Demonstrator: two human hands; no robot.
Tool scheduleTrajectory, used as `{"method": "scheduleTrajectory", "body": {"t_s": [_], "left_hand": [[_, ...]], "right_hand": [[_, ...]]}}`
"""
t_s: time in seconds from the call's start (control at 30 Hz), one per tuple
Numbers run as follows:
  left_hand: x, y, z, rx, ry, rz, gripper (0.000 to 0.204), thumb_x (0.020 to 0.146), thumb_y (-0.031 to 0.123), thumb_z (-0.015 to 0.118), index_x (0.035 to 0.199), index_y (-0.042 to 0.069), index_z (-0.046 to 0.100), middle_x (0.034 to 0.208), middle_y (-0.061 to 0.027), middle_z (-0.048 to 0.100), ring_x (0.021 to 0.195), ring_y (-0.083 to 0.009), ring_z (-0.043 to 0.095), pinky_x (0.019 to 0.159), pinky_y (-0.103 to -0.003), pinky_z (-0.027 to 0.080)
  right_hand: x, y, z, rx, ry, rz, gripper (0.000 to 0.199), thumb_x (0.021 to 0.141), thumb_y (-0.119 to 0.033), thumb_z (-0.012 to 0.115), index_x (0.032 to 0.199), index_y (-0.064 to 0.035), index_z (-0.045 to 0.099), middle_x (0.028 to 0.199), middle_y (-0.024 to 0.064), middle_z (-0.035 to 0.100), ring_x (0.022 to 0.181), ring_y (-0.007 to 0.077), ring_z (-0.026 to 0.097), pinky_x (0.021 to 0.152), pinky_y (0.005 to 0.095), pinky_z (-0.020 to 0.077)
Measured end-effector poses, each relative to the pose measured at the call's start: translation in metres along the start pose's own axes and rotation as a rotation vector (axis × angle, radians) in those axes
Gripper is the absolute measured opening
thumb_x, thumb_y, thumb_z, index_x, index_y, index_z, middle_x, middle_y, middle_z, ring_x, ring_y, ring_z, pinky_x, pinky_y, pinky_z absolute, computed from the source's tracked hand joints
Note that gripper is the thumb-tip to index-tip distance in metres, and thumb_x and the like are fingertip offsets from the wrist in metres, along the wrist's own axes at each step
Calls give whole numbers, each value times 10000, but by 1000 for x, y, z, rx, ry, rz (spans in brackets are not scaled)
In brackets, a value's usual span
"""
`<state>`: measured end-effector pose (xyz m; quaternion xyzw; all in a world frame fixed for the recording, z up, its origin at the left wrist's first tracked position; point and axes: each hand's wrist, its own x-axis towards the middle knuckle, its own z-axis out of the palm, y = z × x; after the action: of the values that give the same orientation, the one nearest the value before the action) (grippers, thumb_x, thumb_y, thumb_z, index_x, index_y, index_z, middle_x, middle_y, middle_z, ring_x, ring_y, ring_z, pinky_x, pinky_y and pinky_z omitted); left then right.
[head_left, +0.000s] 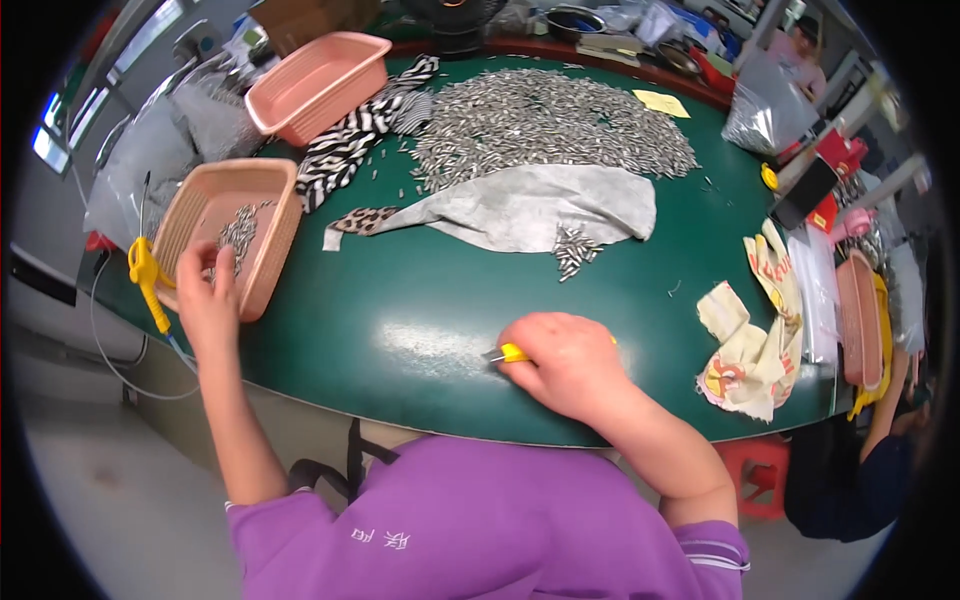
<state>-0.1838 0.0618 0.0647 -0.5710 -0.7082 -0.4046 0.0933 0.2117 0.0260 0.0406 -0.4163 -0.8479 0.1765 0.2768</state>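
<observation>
My left hand [209,295] reaches over the near rim of a pink plastic basket [283,215] at the left. Its fingers are slightly curled and apart, close to small silvery metal pieces [240,232] in the basket; I see nothing held in them. My right hand [568,362] rests near the front of the green table, closed around a yellow-handled cutter knife [514,353]. The grey tip of the knife points left, and most of its handle is hidden in the palm. A small heap of metal pieces [575,250] lies at the edge of a grey-white cloth [530,205].
A large pile of metal pieces [540,120] covers the far table. Another pink basket [335,80] stands behind a zebra-striped cloth [345,145]. A yellow air gun [147,275] hangs beside the left basket. A crumpled cream cloth [750,350] lies right. People sit far right.
</observation>
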Motion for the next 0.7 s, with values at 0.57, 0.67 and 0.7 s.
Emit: {"method": "scheduleTrajectory", "body": {"t_s": [0.57, 0.67, 0.7], "left_hand": [[-16, 214, 173, -391, -918, 693, 213, 822, 48, 669, 1031, 77, 698, 952, -97, 631, 878, -250, 638, 781, -344, 525], [-15, 225, 185, -364, -918, 764, 207, 796, 76, 683, 1001, 101, 701, 932, -92, 640, 883, -266, 640, 781, -375, 523], [-16, 228, 186, -344, -905, 791, 195, 783, 93, 688, 976, 115, 702, 919, -89, 644, 891, -276, 641, 784, -391, 519]], "right_hand": [[-4, 18, 2, -34, 30, -203, 188, 741, -140, 700, 851, -91, 555, 753, 62, 578, 735, 258, 637, 632, 398, 514], [-4, 18, 0, -25, 42, -188, 181, 742, -151, 706, 844, -95, 568, 755, 58, 579, 741, 246, 639, 641, 392, 513], [-5, 18, 0, -25, 48, -181, 181, 742, -151, 706, 844, -95, 568, 755, 58, 579, 741, 246, 639, 641, 392, 513]]}}
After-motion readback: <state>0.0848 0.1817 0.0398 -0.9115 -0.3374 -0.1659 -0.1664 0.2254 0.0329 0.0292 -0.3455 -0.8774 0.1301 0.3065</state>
